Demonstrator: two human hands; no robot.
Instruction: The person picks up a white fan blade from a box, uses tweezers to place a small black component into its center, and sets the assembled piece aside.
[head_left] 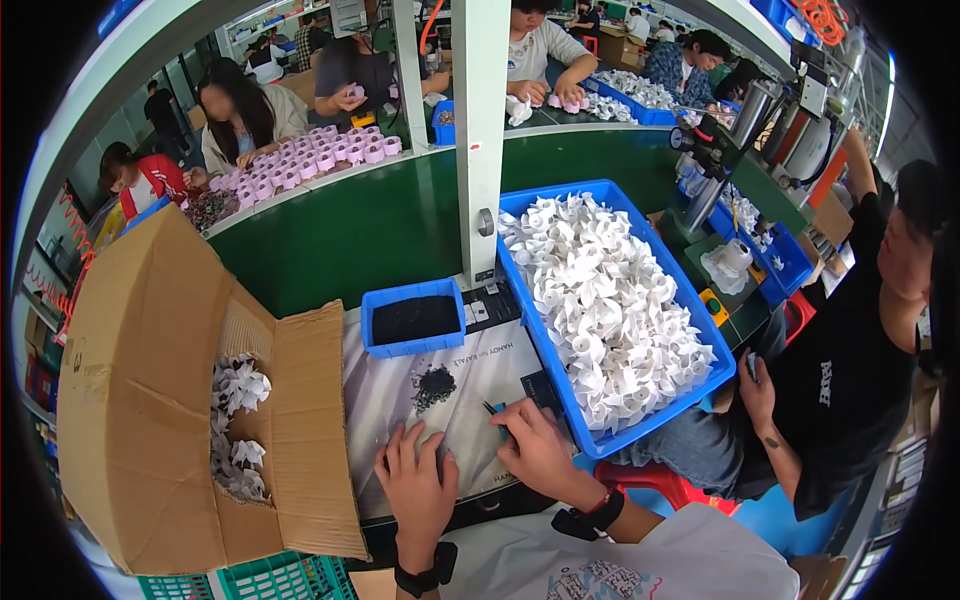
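My left hand (pixel 418 485) lies on the pale printed sheet (pixel 385 390) with its fingers spread and nothing in them. Just beyond its fingertips is a loose heap of small black parts (pixel 434 388). To the right of the heap, my right hand (pixel 540 452) pinches a pair of tweezers (pixel 492 408), with dark tips and a bit of teal showing at the fingers. The tips point left toward the heap, apart from it. Behind the heap stands a small blue bin (pixel 412 348) filled with fine black parts.
A large blue tray (pixel 590 447) of white fan-shaped pieces (pixel 610 320) stands right. An open cardboard box (pixel 150 400) with similar pieces is left, above a green crate (pixel 285 578). A white post (pixel 480 150) rises behind. A co-worker (pixel 840 400) sits right; others work beyond the green partition (pixel 330 250).
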